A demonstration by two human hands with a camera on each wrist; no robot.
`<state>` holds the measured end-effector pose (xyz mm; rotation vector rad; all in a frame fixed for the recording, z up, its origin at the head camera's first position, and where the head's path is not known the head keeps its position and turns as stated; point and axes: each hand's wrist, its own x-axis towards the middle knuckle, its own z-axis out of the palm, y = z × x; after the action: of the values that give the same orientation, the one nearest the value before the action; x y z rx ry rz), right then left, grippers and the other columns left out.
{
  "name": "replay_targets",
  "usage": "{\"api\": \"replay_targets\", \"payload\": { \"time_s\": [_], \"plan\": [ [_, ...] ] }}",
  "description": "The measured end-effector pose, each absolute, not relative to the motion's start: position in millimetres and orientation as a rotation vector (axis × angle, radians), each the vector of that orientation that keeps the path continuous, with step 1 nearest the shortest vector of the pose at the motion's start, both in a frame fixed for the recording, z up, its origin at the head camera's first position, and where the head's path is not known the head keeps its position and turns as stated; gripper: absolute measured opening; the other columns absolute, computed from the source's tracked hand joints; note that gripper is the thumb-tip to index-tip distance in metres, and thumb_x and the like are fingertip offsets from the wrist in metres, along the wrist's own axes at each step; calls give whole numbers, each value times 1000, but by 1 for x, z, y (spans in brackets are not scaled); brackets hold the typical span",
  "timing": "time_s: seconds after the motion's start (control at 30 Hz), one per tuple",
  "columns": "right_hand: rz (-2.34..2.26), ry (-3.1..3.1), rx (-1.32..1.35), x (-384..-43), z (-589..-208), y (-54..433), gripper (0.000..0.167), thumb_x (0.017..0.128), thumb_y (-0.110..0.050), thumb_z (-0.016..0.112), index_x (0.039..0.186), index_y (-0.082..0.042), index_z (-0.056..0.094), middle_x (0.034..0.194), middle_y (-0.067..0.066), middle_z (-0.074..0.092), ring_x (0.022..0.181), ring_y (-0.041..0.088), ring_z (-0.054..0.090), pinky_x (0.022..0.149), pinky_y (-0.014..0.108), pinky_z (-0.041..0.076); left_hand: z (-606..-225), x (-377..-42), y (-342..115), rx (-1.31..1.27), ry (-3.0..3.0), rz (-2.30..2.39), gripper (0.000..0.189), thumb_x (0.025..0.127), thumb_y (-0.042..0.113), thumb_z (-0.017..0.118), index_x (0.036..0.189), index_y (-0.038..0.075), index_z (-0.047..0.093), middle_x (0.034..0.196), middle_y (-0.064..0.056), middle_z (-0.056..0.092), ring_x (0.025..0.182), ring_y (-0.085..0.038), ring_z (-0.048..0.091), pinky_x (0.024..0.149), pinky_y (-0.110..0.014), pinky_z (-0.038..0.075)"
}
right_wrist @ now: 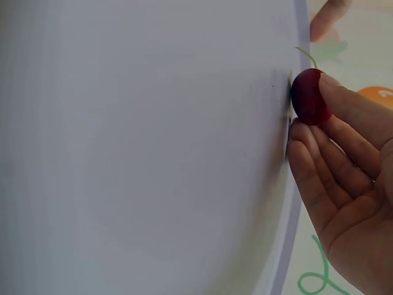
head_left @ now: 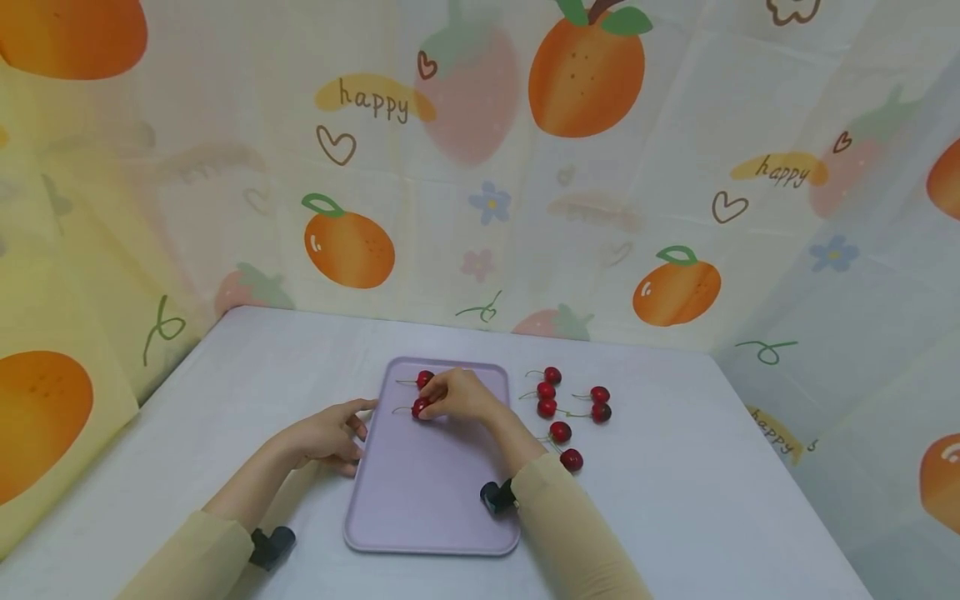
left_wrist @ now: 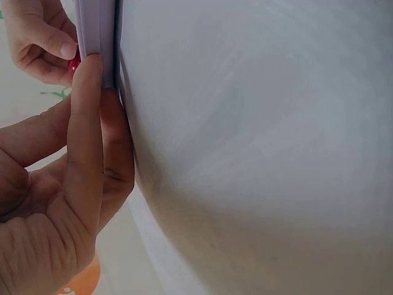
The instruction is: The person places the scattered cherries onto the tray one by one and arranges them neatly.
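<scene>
A lilac rectangular tray [head_left: 431, 500] lies on the white table. My right hand [head_left: 462, 396] is over its upper part, pinching a dark red cherry [head_left: 420, 408] between thumb and fingers. In the right wrist view the held cherry [right_wrist: 310, 97] is at the tray surface, its green stem pointing away from the palm. A second cherry [head_left: 424, 379] lies on the tray just beyond, partly covered by the fingers. My left hand [head_left: 327, 435] rests beside the tray's left edge; in the left wrist view its fingertips [left_wrist: 91, 67] touch the rim.
Several loose cherries [head_left: 547, 407] with stems lie on the table [head_left: 675, 500] right of the tray; the nearest cherry [head_left: 572, 460] is close to my right forearm. A fruit-printed cloth [head_left: 480, 250] hangs behind the table and along its sides.
</scene>
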<state>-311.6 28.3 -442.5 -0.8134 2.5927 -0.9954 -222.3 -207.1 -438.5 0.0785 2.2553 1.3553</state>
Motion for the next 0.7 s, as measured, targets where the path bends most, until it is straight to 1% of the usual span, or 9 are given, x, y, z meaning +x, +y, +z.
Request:
{"api": "replay_targets", "payload": {
  "time_s": [0.2, 0.47, 0.7],
  "plan": [
    [-986, 2598, -808, -311, -443, 29, 31, 77, -18, 83, 106, -8, 77, 97, 7, 77, 84, 6, 66, 74, 14, 49, -438, -221, -207, 83, 2252, 1352, 85, 80, -9, 65, 154, 3, 25, 109, -15, 46, 64, -14, 54, 59, -24, 57],
    [-998, 2597, -806, -311, -443, 29, 31, 77, -19, 83, 106, -9, 76, 97, 7, 77, 87, 9, 67, 75, 17, 51, -438, -222, -208, 86, 2247, 1363, 86, 79, -10, 65, 154, 2, 24, 109, -15, 46, 65, -15, 55, 60, -24, 58],
    [-998, 2603, -786, -311, -443, 28, 33, 77, -20, 84, 107, -9, 76, 98, 6, 77, 87, 9, 67, 76, 17, 50, -439, -222, -208, 79, 2257, 1358, 85, 80, -9, 66, 154, 2, 25, 109, -16, 47, 65, -15, 55, 59, -24, 58]
  ]
}}
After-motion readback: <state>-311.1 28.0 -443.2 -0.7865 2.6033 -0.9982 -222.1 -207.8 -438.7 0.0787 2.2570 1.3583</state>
